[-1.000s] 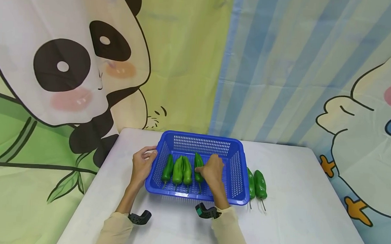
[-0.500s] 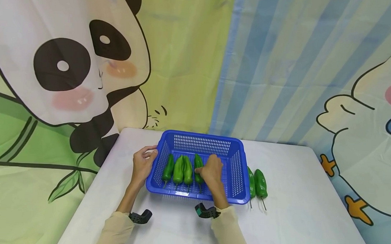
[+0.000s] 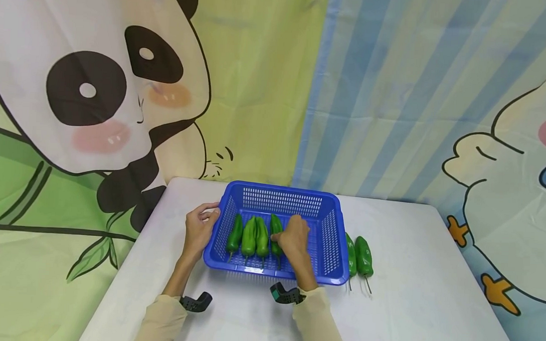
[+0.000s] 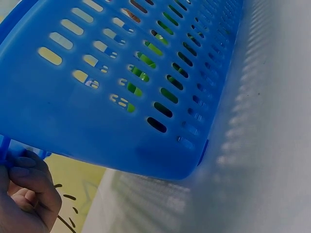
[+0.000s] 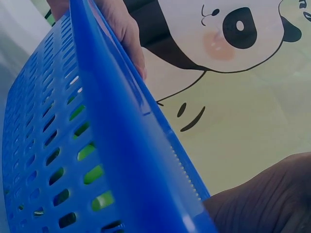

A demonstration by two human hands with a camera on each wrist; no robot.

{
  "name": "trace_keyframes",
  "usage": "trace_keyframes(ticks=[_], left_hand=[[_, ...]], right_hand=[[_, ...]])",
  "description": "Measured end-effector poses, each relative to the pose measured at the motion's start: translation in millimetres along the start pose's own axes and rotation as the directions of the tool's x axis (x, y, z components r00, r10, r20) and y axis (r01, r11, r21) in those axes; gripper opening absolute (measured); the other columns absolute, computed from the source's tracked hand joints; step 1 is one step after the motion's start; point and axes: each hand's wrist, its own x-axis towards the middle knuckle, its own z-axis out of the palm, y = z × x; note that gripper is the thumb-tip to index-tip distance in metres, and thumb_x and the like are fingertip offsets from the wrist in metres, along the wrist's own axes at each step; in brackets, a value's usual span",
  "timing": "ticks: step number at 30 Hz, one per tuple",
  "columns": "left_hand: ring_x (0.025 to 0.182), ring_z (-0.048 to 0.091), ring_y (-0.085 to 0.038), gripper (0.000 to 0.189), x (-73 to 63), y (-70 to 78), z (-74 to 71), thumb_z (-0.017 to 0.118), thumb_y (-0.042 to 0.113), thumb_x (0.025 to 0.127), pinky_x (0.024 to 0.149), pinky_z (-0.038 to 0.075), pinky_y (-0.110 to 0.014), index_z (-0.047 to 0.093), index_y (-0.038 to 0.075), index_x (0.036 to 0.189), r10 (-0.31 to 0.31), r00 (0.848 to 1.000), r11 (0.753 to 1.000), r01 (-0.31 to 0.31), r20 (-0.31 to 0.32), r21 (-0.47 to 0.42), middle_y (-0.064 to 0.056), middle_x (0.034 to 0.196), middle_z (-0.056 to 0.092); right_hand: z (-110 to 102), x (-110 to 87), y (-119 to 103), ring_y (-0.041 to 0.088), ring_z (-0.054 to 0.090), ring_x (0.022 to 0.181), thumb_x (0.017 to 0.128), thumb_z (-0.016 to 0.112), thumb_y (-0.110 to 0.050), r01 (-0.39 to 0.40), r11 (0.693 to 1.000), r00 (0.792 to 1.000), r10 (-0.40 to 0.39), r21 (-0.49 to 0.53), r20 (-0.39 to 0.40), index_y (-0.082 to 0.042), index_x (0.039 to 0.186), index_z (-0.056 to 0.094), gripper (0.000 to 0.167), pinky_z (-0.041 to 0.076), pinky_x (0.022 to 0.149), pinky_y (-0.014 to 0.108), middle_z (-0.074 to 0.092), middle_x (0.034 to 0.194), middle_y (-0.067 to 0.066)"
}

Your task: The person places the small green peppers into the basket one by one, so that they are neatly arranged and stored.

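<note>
The blue basket (image 3: 276, 277) is sitting at the far part of the white counter (image 3: 413, 296), its long axis running left to right. The left hand (image 3: 199, 229) is holding the left rim, its grip nearly closed, with bent fingers showing at the edge in the left wrist view. The right hand (image 3: 294, 237) is reaching over the near rim and holding the gripped pepper (image 3: 276, 225). Its thumb is crossing that pepper to the left edge, the grip standing narrow around it; the other fingertips are being hidden by the hand.

The gripped pepper is lying right of the basket's middle, its long axis running near to far, stem pointing near, tip pointing far and leaning slightly left. Left of it, two light green peppers (image 3: 249, 237) are lying side by side, stems near. The leftmost pepper (image 3: 235, 234) is lying beside them, stem near, its tip leaning slightly right.

Outside, just right of the basket, two dark green peppers (image 3: 364, 257) are lying on the counter, stems likewise pointing near. A panda print (image 3: 101, 99) is covering the backdrop at left.
</note>
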Motion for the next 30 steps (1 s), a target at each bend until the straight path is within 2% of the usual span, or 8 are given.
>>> trace_keyframes(ticks=[8, 19, 24, 30], left_hand=[[0.065, 0.073, -0.009, 0.029, 2.4, -1.2, -1.2, 0.067, 0.021, 0.11, 0.059, 0.059, -0.021, 0.075, 0.002, 0.131, -0.003, 1.0, 1.0, 0.003, 0.006, -0.003, -0.032, 0.1, 0.078], [0.065, 0.073, -0.008, 0.029, 0.3, -4.0, -0.4, 0.067, 0.02, 0.11, 0.058, 0.059, -0.021, 0.075, 0.002, 0.131, -0.001, 1.0, 1.0, 0.001, 0.013, -0.011, -0.033, 0.099, 0.078], [0.064, 0.072, -0.008, 0.029, 1.2, -2.8, 0.1, 0.068, 0.02, 0.11, 0.057, 0.057, -0.02, 0.075, 0.002, 0.13, 0.006, 1.0, 1.0, -0.006, 0.007, -0.003, -0.032, 0.097, 0.078], [0.061, 0.071, -0.008, 0.027, 1.5, -1.4, -0.1, 0.068, 0.017, 0.109, 0.056, 0.057, -0.02, 0.076, 0.001, 0.13, 0.012, 1.0, 1.0, -0.012, 0.004, -0.005, -0.03, 0.094, 0.079]], right_hand=[[9, 3.5, 3, 0.02, 0.052, 0.066, 0.053, 0.112, -0.024, 0.053, 0.998, 0.998, -0.052, 0.04, -0.026, -0.014, 0.071, 0.06, 0.055, 0.054, 0.072, 0.047, 0.043, 0.068, -0.005], [8, -3.7, 0, 0.017, 0.043, 0.061, 0.055, 0.111, -0.022, 0.041, 0.999, 0.999, -0.041, 0.01, -0.007, -0.021, 0.065, 0.044, 0.068, 0.051, 0.076, 0.044, 0.033, 0.067, -0.007], [7, -5.9, -2, 0.015, 0.043, 0.06, 0.057, 0.111, -0.022, 0.049, 0.999, 0.999, -0.049, 0.007, 0.009, -0.022, 0.066, 0.041, 0.07, 0.051, 0.066, 0.039, 0.03, 0.068, -0.007], [8, -5.6, -4, 0.016, 0.055, 0.067, 0.057, 0.111, -0.021, 0.04, 0.999, 0.999, -0.04, 0.007, -0.005, -0.016, 0.071, 0.055, 0.058, 0.059, 0.074, 0.045, 0.046, 0.067, -0.006]])
